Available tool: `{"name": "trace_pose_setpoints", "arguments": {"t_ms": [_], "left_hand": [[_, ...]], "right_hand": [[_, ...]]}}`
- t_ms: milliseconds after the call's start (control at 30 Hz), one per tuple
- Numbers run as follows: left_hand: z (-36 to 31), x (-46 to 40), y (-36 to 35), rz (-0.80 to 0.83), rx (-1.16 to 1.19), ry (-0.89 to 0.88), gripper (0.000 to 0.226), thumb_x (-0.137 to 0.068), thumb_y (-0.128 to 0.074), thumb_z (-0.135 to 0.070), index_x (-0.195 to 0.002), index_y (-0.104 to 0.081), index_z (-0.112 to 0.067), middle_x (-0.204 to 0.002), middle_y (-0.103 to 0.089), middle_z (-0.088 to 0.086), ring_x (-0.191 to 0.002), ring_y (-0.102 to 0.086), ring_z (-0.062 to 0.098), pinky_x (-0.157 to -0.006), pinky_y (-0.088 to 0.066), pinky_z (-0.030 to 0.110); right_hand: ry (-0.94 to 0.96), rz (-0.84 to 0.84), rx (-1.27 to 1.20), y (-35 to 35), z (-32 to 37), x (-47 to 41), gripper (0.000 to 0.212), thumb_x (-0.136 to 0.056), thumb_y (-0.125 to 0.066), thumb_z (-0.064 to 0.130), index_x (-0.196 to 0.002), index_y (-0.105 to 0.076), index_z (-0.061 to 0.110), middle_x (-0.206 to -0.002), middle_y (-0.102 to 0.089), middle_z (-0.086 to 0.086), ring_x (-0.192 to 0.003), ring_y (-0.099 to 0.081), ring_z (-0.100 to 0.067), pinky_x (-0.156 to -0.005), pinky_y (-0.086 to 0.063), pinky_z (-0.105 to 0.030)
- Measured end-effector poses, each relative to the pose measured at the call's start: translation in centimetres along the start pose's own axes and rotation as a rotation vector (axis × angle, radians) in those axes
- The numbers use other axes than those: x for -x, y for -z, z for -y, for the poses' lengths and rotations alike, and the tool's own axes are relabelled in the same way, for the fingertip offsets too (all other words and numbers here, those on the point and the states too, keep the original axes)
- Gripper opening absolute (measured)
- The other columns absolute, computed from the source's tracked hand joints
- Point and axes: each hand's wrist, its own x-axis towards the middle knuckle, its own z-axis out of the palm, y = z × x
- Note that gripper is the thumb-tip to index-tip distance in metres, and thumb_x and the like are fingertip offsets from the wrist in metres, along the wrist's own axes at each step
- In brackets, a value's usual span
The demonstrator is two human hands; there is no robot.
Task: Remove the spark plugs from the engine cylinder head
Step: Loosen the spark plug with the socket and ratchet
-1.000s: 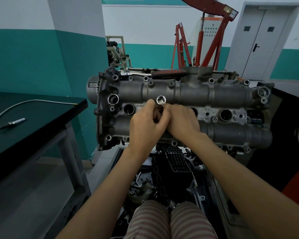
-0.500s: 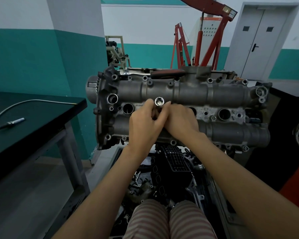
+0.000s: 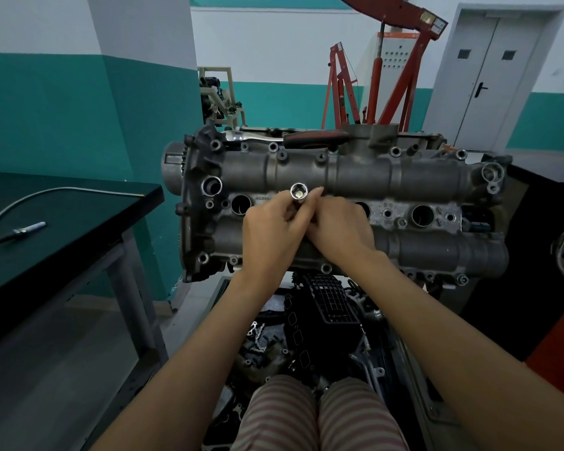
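The grey engine cylinder head (image 3: 404, 177) stands in front of me with a row of open plug wells, one at the left (image 3: 241, 204) and one at the right (image 3: 422, 215). A shiny spark plug socket (image 3: 299, 191) sticks out of a middle well, its open end facing me. My left hand (image 3: 271, 234) and my right hand (image 3: 339, 227) meet around its shaft, fingers curled on it just below the open end. A removed spark plug (image 3: 20, 232) lies on the dark table at the left.
A ratchet with a dark red handle (image 3: 313, 139) lies on top of the head. The dark table (image 3: 62, 216) at the left also carries a thin metal tube (image 3: 62, 192). A red engine crane (image 3: 388, 70) stands behind. Loose engine parts (image 3: 323, 307) lie below.
The socket's open end has shifted slightly left and my fingers have turned a little around it. Both hands stay at the same well.
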Motion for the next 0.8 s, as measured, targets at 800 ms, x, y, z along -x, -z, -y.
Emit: {"name": "trace_pose_setpoints", "arguments": {"t_ms": [800], "left_hand": [[0.19, 0.63, 0.19, 0.054, 0.013, 0.023, 0.020, -0.088, -0.052, -0.025, -0.080, -0.045, -0.008, -0.063, -0.052, 0.001, -0.057, -0.049, 0.014, -0.052, -0.036, 0.020]], "right_hand": [[0.015, -0.007, -0.081, 0.17, 0.15, 0.15, 0.019, -0.089, -0.045, 0.034, -0.085, -0.038, 0.017, -0.084, -0.055, 0.001, -0.070, -0.055, -0.026, -0.053, -0.026, -0.031]]}}
